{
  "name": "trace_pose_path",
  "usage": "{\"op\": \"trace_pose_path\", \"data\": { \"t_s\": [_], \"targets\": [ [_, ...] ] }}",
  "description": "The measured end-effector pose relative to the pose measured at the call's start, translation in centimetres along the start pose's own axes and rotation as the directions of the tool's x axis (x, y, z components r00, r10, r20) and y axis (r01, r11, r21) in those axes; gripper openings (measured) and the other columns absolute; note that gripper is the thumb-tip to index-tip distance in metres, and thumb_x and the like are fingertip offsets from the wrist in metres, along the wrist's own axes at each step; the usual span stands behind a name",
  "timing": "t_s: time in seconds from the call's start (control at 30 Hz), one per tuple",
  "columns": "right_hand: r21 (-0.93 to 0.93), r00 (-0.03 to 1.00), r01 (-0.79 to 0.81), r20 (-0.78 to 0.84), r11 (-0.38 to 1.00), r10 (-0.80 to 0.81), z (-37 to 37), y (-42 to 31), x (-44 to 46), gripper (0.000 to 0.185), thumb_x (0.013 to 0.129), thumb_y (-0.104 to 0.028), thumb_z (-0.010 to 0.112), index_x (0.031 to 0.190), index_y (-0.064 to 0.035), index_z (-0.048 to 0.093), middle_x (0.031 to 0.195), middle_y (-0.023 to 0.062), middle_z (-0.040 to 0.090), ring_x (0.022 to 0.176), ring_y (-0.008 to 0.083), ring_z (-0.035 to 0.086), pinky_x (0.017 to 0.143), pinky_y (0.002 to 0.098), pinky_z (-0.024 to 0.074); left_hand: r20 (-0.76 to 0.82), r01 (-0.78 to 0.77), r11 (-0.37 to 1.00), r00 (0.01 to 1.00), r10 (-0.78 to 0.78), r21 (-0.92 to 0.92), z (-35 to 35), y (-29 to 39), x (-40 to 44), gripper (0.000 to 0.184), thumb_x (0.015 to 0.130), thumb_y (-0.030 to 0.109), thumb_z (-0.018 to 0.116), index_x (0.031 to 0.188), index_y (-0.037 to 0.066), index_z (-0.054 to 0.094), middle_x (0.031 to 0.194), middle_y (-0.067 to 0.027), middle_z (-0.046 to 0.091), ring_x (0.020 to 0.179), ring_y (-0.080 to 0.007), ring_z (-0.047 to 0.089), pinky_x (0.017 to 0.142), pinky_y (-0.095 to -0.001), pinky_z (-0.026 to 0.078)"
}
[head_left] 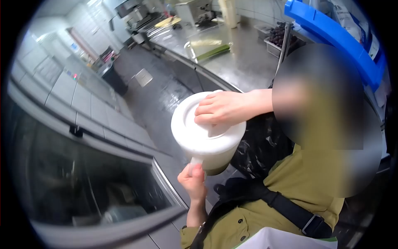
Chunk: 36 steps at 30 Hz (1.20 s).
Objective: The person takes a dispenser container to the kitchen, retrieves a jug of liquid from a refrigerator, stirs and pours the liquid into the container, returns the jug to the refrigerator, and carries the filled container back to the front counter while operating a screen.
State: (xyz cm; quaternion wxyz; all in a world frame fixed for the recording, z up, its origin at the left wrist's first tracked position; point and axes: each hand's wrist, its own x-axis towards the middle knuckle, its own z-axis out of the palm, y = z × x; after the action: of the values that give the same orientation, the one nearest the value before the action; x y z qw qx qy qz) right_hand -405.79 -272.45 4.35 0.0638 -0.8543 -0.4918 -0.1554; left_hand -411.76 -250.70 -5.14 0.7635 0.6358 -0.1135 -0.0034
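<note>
A large pitcher (pixel 215 161) with a white lid (pixel 186 135) is held in front of my body, seen from above. The pale, translucent body shows something darker near its bottom. My left hand (pixel 193 182) is closed around the pitcher's handle (pixel 196 161), thumb on top. From the right, my right hand (pixel 222 108) reaches over the lid, its fingers curled into the recessed middle. Whatever the fingertips grip there is partly hidden by the hand. The lid sits on the pitcher's rim.
A steel counter (pixel 248 54) runs along the top, with grapes (pixel 280 35) in clear tubs and a green-edged tray (pixel 212 52). A blue curved plastic piece (pixel 331 31) is at upper right. Close on the left stands a glass-fronted door (pixel 103 182). Grey floor (pixel 143 101) lies between.
</note>
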Motion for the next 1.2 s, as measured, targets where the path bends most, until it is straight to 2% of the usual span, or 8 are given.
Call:
{"op": "trace_pose_path", "data": {
  "t_s": [0.23,0.33,0.37,0.47,0.63,0.9,1.07,1.2],
  "targets": [
    [0.117,0.877,-0.353,-0.305,0.928,0.372,-2.3,12.5,0.6,0.035,0.063,-0.003,0.060,0.095,-0.0007,0.047,0.089,0.0141,0.050,0.084,0.0294,0.050,0.074,0.0340,0.0418,0.120,0.013,0.997,0.993,-0.003,-0.079,-1.9,-3.5,18.0,0.039,0.074,0.030,0.052,0.046,0.007,0.037,0.041,0.0026,0.032,0.037,-0.0050,0.028,0.037,-0.0205,0.017],
    [0.634,0.364,-0.507,-0.457,0.584,0.812,-2.0,16.9,-4.6,0.036,0.068,-0.002,0.056,0.103,-0.0003,0.048,0.099,0.0102,0.053,0.090,0.0147,0.051,0.077,0.0277,0.0414,0.192,0.075,0.982,0.980,-0.042,-0.172,-1.5,-6.0,25.8,0.035,0.072,0.028,0.055,0.050,0.005,0.041,0.045,0.0022,0.037,0.040,-0.0046,0.030,0.038,-0.0199,0.019],
    [0.500,0.289,-0.670,-0.506,0.550,0.812,-0.5,18.3,-8.2,0.038,0.067,-0.004,0.058,0.104,-0.0005,0.047,0.099,0.0095,0.053,0.088,0.0151,0.051,0.076,0.0271,0.0418,0.203,0.083,0.982,0.978,-0.047,-0.172,-1.2,-6.6,28.3,0.034,0.072,0.028,0.054,0.050,0.005,0.041,0.045,0.0022,0.037,0.039,-0.0046,0.030,0.038,-0.0199,0.019],
    [0.827,-0.543,-0.124,-0.519,0.549,0.660,8.7,22.8,-15.7,0.048,0.080,-0.018,0.053,0.121,-0.0042,0.032,0.117,0.0080,0.042,0.105,0.0157,0.043,0.086,0.0293,0.0372,0.187,0.152,0.972,0.975,-0.118,-0.180,0.6,-7.6,36.2,0.034,0.072,0.027,0.053,0.050,0.005,0.041,0.044,0.0023,0.036,0.039,-0.0046,0.029,0.037,-0.0199,0.018],
    [0.782,-0.823,0.178,-0.214,0.597,0.526,23.1,29.1,-25.6,0.046,0.079,-0.010,0.052,0.121,-0.0076,0.035,0.116,0.0070,0.044,0.104,0.0185,0.045,0.089,0.0309,0.0379,0.163,0.122,0.984,0.982,-0.100,-0.132,1.9,-8.4,47.9,0.035,0.072,0.028,0.052,0.048,0.006,0.040,0.043,0.0025,0.035,0.038,-0.0045,0.028,0.037,-0.0200,0.018],
    [0.894,-0.941,-0.038,-0.182,0.446,0.284,29.0,34.1,-31.8,0.033,0.081,-0.014,0.051,0.112,-0.0050,0.045,0.107,0.0073,0.052,0.096,0.0179,0.050,0.081,0.0276,0.0403,0.090,0.103,0.990,0.991,-0.094,-0.097,0.0,-9.5,69.1,0.036,0.073,0.031,0.053,0.049,0.005,0.044,0.043,0.0025,0.037,0.036,-0.0045,0.030,0.034,-0.0189,0.020],
    [0.682,-0.857,-0.225,-0.478,-0.696,-0.191,19.8,29.2,-29.4,0.029,0.081,-0.015,0.051,0.108,-0.0041,0.048,0.103,0.0066,0.054,0.093,0.0166,0.052,0.080,0.0261,0.0402,0.267,0.134,0.988,0.958,-0.108,-0.081,-4.9,-11.8,85.2,0.036,0.073,0.031,0.055,0.051,0.005,0.045,0.042,0.0021,0.037,0.035,-0.0047,0.030,0.034,-0.0193,0.020],
    [0.201,-0.536,-0.465,-0.839,-0.862,0.094,6.1,43.6,-15.5,0.026,0.082,-0.016,0.050,0.105,-0.0034,0.051,0.100,0.0061,0.056,0.091,0.0156,0.053,0.078,0.0248,0.0402,0.352,0.182,0.979,0.926,-0.140,-0.090,-7.4,-12.0,99.7,0.035,0.072,0.030,0.057,0.051,0.005,0.044,0.042,0.0026,0.035,0.036,-0.0047,0.029,0.034,-0.0194,0.020]
  ]
}}
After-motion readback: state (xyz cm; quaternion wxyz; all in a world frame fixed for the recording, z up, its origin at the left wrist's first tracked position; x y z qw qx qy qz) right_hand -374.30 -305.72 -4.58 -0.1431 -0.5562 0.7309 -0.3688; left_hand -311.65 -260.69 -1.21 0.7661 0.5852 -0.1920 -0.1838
